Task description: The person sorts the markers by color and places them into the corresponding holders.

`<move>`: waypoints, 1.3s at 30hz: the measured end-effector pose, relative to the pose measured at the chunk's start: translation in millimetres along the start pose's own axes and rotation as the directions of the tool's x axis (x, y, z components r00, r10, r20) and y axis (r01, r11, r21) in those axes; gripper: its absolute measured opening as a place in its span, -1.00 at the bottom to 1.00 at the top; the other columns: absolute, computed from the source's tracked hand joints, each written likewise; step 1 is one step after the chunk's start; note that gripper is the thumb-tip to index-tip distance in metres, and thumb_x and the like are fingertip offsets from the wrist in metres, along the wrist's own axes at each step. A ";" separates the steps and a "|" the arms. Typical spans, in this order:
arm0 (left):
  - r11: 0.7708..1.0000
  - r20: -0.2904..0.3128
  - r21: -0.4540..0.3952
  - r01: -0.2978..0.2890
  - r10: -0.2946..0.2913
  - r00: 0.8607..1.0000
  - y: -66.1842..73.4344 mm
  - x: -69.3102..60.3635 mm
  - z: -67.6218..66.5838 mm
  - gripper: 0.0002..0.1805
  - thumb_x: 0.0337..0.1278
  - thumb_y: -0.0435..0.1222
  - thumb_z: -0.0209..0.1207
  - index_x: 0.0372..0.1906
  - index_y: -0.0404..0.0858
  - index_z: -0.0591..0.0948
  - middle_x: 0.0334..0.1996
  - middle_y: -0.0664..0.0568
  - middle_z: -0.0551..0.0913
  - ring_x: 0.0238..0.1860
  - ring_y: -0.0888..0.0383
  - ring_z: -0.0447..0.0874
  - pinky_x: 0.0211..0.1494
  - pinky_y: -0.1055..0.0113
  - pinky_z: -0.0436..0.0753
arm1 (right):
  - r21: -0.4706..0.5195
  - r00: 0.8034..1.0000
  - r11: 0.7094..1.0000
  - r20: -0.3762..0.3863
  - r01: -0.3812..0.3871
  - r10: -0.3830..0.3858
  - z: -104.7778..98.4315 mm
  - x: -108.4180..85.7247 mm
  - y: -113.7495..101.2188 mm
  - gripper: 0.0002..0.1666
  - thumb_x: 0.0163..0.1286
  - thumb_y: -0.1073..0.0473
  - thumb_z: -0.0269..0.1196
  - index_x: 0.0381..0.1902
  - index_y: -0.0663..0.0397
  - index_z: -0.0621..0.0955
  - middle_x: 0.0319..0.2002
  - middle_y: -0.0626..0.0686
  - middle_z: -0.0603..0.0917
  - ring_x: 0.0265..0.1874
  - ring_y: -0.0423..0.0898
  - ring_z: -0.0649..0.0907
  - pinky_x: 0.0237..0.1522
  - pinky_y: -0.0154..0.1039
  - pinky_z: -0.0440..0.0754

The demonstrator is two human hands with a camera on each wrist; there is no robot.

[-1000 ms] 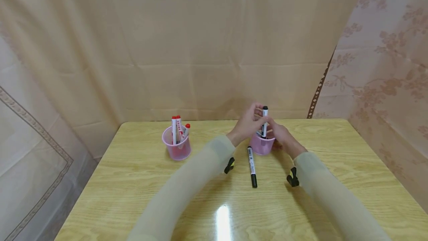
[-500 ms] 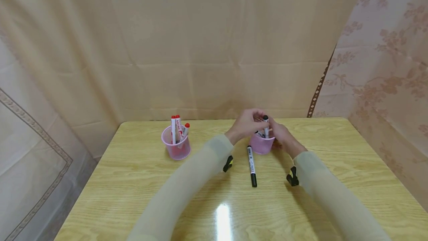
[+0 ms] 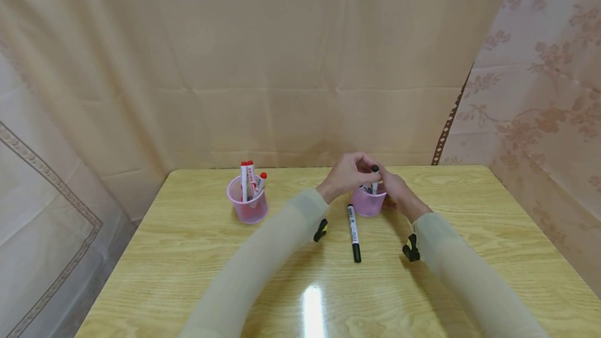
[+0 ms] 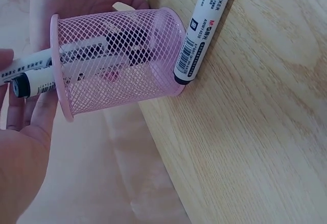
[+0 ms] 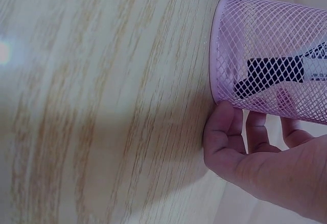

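Observation:
In the head view, my left hand pinches a black-capped whiteboard marker by its upper end, with the lower part inside a pink mesh pen cup. Another marker leans inside that cup, its black end past the rim in the left wrist view. My right hand grips the cup's side, fingers near its base. Dark marker ends show through the mesh. One more black-and-white marker lies on the table just in front of the cup, close to its base.
A second pink pen cup stands to the left, holding several red-capped markers. The wooden table ends at a beige cloth backdrop. Patterned cloth hangs on the right.
The marker in my left hand has gone down into the cup, and the left hand has lowered with it. My right hand stays on the cup.

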State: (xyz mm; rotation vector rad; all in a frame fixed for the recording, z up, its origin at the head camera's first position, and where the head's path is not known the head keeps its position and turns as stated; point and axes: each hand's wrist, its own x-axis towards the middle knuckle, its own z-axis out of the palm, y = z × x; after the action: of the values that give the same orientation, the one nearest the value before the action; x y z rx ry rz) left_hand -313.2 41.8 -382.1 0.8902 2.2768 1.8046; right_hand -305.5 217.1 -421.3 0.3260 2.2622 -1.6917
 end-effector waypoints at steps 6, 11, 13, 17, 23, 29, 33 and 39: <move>0.997 -0.008 -0.045 -0.063 0.063 0.998 -0.8 0.5 0.0 -0.86 0.10 -0.50 0.38 -0.25 -0.31 0.67 -0.34 -0.02 0.73 -0.35 0.23 0.68 -0.18 0.41 0.68 | 0.000 1.000 1.000 0.001 0.005 -0.005 0.2 -0.8 -0.1 0.12 0.43 -0.60 -0.26 0.46 0.27 0.26 0.36 0.36 0.36 0.11 0.09 0.48 -0.05 -0.10 0.60; 0.993 -0.044 -0.033 -0.115 0.113 0.993 0.4 1.5 0.0 -0.85 0.07 -0.52 0.36 -0.26 -0.31 0.67 -0.38 0.02 0.71 -0.39 0.26 0.64 -0.25 0.42 0.67 | 0.009 1.000 1.000 0.006 0.015 -0.015 1.0 -0.3 0.4 0.10 0.44 -0.59 -0.26 0.41 0.27 0.29 0.33 0.37 0.42 0.03 0.05 0.54 -0.07 -0.12 0.60; 0.991 -0.058 -0.024 -0.130 0.129 0.990 1.9 1.7 -0.1 -0.85 0.07 -0.52 0.36 -0.26 -0.31 0.66 -0.39 0.04 0.71 -0.39 0.26 0.64 -0.26 0.41 0.67 | 0.009 1.000 1.000 0.008 0.017 -0.017 1.1 -0.1 0.6 0.09 0.45 -0.58 -0.28 0.40 0.28 0.30 0.33 0.36 0.42 0.02 0.05 0.55 -0.09 -0.12 0.60; 0.989 -0.059 -0.008 -0.148 0.147 0.987 4.8 1.9 0.1 -0.84 0.06 -0.52 0.37 -0.26 -0.31 0.66 -0.39 0.05 0.71 -0.40 0.25 0.65 -0.25 0.40 0.69 | 0.005 1.000 1.000 0.006 0.012 -0.012 0.3 0.1 0.5 0.09 0.48 -0.55 -0.32 0.44 0.30 0.28 0.36 0.37 0.38 0.07 0.08 0.51 -0.10 -0.12 0.59; 0.988 0.005 0.076 -0.136 0.136 0.991 3.1 -0.4 1.4 -0.83 0.08 -0.48 0.41 -0.26 -0.28 0.66 -0.40 0.07 0.70 -0.40 0.25 0.65 -0.25 0.43 0.68 | -0.009 1.000 1.000 0.001 0.024 -0.024 -0.1 -0.4 0.7 0.12 0.48 -0.55 -0.30 0.49 0.33 0.25 0.28 0.35 0.43 -0.01 0.05 0.52 -0.17 -0.15 0.60; 0.959 0.122 0.228 -0.170 0.145 0.982 -1.3 -2.5 2.3 -0.80 0.09 -0.43 0.42 -0.25 -0.21 0.62 -0.34 0.15 0.67 -0.34 0.31 0.63 -0.21 0.51 0.66 | -0.023 0.998 0.998 -0.017 0.053 -0.054 0.3 1.3 2.2 0.11 0.35 -0.67 -0.19 0.25 0.22 0.46 0.00 0.11 0.43 -0.19 -0.08 0.47 -0.29 -0.20 0.55; 0.949 0.156 0.260 -0.179 0.142 0.978 -1.5 -1.9 -0.1 -0.79 0.08 -0.41 0.43 -0.25 -0.20 0.61 -0.31 0.14 0.67 -0.32 0.32 0.63 -0.18 0.53 0.64 | -0.010 0.998 0.998 -0.016 0.057 -0.057 1.1 0.7 1.6 0.12 0.35 -0.67 -0.19 0.28 0.24 0.43 0.01 0.12 0.42 -0.14 -0.07 0.47 -0.24 -0.18 0.56; 0.950 0.177 0.255 -0.178 0.136 0.975 -2.8 -1.1 -3.8 -0.76 0.06 -0.43 0.45 -0.25 -0.20 0.59 -0.30 0.13 0.66 -0.31 0.32 0.64 -0.18 0.53 0.65 | -0.031 0.999 0.999 -0.007 0.043 -0.043 0.9 1.3 1.5 0.17 0.40 -0.64 -0.25 0.42 0.29 0.34 0.17 0.22 0.45 -0.05 -0.02 0.47 -0.18 -0.15 0.55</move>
State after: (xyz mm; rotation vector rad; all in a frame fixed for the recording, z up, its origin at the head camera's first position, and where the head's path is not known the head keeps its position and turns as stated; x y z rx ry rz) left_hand -314.9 37.6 -383.8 1.2435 2.4457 1.4344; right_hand -306.2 216.7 -423.3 0.2787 2.3143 -1.6771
